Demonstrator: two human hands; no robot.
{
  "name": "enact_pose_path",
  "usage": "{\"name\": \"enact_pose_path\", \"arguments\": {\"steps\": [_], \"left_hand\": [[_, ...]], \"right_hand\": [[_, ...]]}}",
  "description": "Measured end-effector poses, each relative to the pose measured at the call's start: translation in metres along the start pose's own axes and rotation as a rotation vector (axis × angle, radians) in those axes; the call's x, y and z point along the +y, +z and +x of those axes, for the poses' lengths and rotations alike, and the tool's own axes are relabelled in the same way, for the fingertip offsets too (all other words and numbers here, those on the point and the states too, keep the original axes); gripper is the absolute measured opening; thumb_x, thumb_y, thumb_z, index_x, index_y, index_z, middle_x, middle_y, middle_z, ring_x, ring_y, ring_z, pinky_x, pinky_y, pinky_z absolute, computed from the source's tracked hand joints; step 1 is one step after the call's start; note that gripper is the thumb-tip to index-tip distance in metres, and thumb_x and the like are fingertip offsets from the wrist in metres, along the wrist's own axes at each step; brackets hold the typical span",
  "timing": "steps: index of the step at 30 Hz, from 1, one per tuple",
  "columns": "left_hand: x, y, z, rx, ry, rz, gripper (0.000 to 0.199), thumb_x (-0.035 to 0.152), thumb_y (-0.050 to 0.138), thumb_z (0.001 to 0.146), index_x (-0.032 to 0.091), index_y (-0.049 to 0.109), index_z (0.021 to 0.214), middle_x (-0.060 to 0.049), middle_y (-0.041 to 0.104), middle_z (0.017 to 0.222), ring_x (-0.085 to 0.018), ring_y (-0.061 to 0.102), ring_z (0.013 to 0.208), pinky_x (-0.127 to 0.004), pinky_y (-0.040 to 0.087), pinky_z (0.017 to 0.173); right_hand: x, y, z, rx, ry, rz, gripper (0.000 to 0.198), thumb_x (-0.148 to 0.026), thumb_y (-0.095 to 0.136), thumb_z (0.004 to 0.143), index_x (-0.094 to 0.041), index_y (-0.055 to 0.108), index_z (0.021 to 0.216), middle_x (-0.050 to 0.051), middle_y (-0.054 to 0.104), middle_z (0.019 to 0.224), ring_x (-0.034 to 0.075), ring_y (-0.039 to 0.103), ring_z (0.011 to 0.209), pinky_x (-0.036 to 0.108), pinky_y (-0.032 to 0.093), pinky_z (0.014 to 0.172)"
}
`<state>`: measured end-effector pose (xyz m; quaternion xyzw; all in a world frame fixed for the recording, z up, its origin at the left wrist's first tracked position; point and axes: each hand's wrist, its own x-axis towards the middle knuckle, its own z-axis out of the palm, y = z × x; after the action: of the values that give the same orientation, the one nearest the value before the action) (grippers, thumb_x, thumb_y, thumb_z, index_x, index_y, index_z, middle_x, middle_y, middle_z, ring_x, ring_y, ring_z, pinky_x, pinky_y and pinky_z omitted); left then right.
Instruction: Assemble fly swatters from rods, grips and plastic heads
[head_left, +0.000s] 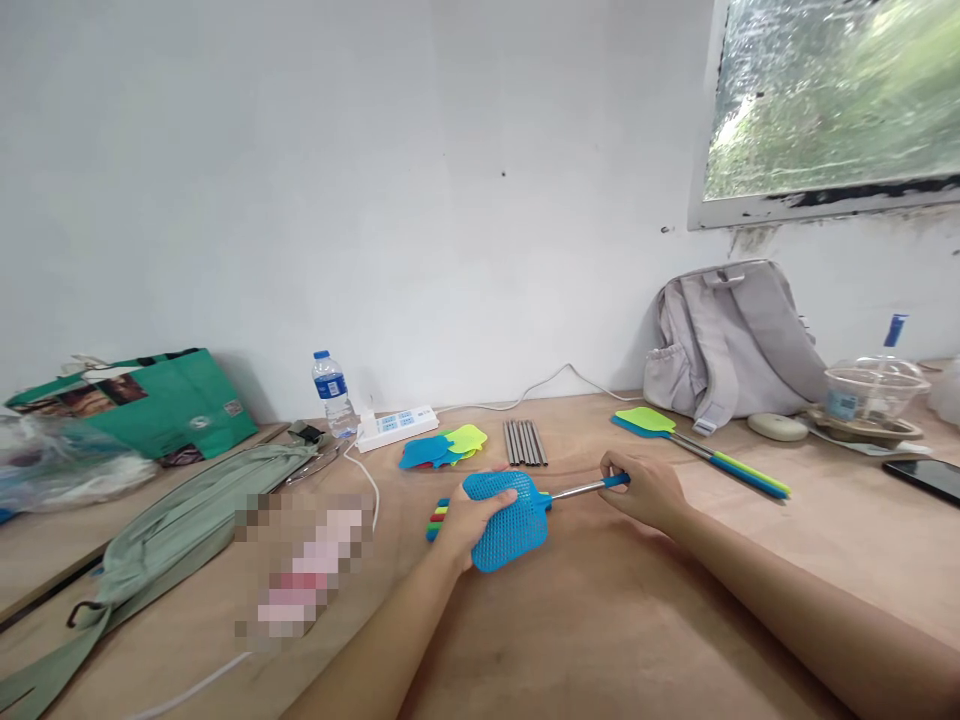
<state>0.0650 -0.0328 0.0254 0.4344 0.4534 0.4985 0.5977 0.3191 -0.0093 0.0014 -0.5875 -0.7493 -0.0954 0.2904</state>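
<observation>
A blue fly swatter (511, 535) with a metal rod is held between my two hands above the table. My left hand (474, 515) grips its mesh head, thumb on top. My right hand (646, 488) is closed round the blue handle at the rod's far end. Behind my left hand lie colored handles (436, 518), partly hidden. Farther back are a pile of blue and yellow-green swatter heads (442, 447) and a row of several metal tubes (525, 443). To the right rest a yellow-green and a blue swatter (705, 452), side by side.
A power strip (397, 428) and water bottle (334, 395) stand by the wall. A grey backpack (735, 345), plastic cup (874, 390) and phone (926, 476) are at right. Leftward lie a green bag (187, 410), a grey-green strapped bag (195, 510) and a blurred pink object (311, 570).
</observation>
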Motion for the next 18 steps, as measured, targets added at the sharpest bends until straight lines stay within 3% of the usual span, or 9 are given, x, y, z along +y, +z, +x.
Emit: {"name": "enact_pose_path", "arguments": {"steps": [5, 12, 18], "left_hand": [[-0.003, -0.001, 0.001, 0.016, 0.229, 0.253, 0.045, 0.025, 0.073, 0.058, 0.020, 0.060, 0.100, -0.005, 0.064, 0.101, -0.021, 0.059, 0.091, -0.032, 0.048, 0.077], [-0.001, -0.002, -0.002, -0.022, 0.526, 0.442, 0.027, 0.023, 0.066, 0.065, 0.019, 0.064, 0.091, -0.004, 0.065, 0.100, -0.019, 0.057, 0.096, -0.032, 0.042, 0.088], [-0.001, -0.005, -0.001, -0.028, 0.592, 0.537, 0.024, 0.023, 0.063, 0.068, 0.020, 0.065, 0.091, -0.003, 0.065, 0.100, -0.019, 0.058, 0.096, -0.033, 0.042, 0.089]], "right_hand": [[-0.008, -0.002, -0.004, -0.038, 0.123, -0.054, 0.017, -0.034, 0.053, 0.062, -0.023, 0.044, 0.070, -0.005, 0.056, 0.056, 0.013, 0.048, 0.051, 0.022, 0.017, 0.047], [-0.016, -0.004, -0.004, -0.129, 0.147, -0.097, 0.011, -0.026, 0.051, 0.060, -0.023, 0.042, 0.066, -0.004, 0.053, 0.053, 0.013, 0.045, 0.050, 0.024, 0.013, 0.047], [-0.023, -0.006, -0.007, -0.200, 0.192, -0.063, 0.012, -0.023, 0.049, 0.058, -0.022, 0.040, 0.065, -0.004, 0.051, 0.055, 0.012, 0.041, 0.050, 0.024, 0.012, 0.048]]}}
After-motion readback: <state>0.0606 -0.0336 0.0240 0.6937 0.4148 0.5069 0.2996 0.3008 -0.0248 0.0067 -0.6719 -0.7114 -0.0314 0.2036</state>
